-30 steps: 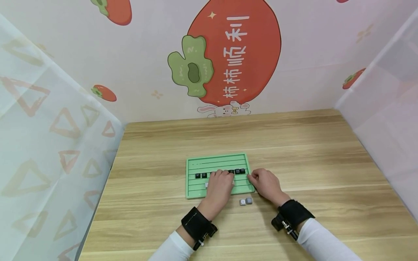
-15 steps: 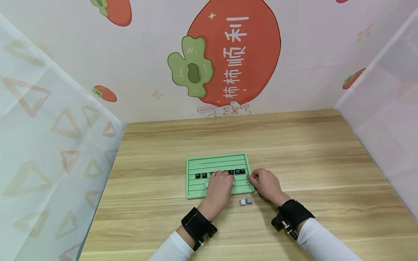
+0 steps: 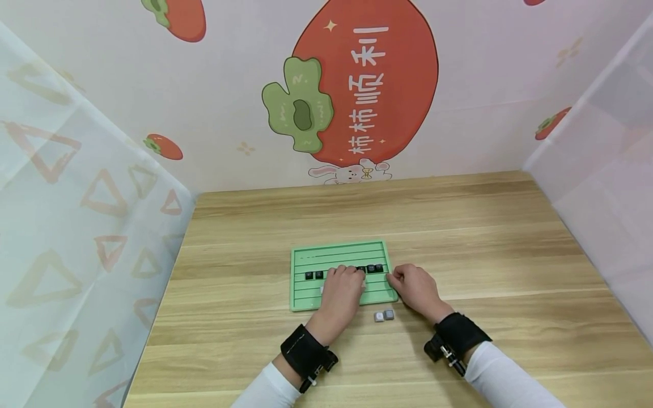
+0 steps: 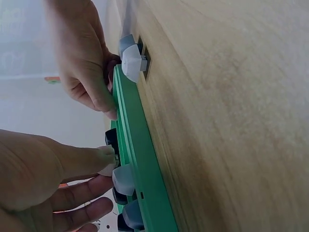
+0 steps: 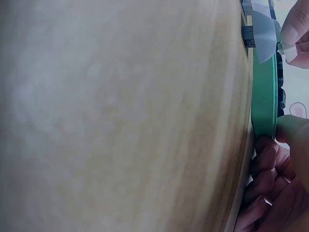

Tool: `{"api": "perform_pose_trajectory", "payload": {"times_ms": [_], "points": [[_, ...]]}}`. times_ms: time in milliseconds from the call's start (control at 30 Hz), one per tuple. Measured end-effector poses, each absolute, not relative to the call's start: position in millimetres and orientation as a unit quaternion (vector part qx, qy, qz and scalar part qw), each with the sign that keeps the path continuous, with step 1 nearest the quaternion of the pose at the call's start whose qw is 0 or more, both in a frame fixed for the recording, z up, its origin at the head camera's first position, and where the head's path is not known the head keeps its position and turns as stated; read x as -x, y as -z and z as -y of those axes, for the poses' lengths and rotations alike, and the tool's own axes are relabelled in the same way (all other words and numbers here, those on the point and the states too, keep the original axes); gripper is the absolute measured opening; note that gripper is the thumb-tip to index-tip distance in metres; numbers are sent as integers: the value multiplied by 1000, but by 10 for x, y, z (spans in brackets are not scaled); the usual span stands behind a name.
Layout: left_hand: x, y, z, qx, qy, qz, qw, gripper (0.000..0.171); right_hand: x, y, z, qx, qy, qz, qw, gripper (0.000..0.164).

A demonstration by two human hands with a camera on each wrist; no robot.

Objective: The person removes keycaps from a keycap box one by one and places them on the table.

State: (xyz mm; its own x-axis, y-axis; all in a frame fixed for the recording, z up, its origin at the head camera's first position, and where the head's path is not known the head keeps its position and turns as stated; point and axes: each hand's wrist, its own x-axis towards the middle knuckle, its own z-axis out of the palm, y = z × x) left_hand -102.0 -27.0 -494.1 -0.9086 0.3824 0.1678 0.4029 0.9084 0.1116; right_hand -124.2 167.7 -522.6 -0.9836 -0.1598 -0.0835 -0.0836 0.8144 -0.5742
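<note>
A green grooved tray (image 3: 336, 249) lies on the wooden table, with a row of black keycaps (image 3: 309, 275) across its middle. Over the tray, my left hand (image 3: 340, 296) pinches a pale keycap (image 4: 107, 162) between thumb and index finger, its other fingers loosely bent. Part of the keycap row is hidden beneath that hand in the head view. White and grey keycaps (image 4: 124, 180) sit in a nearer groove. My right hand (image 3: 415, 288) grips the tray's right edge, its thumb on the rim and its curled fingers (image 5: 263, 162) against the side.
Two loose keycaps, one white (image 3: 379, 317) and one grey (image 3: 389, 314), lie on the table (image 3: 245, 351) in front of the tray. A printed backdrop (image 3: 229, 102) rises behind the table, with pale curtains (image 3: 66, 187) at both sides.
My left wrist has shifted slightly left, while its fingers stay over the same part of the tray. The right hand, tray and loose keycaps have not moved.
</note>
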Motion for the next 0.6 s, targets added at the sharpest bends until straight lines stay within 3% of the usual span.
{"api": "perform_pose_trajectory", "payload": {"times_ms": [600], "points": [[972,4868,279,202,82,972,91,7,1242,5243,-1670,61,303,-949,63,43]]}}
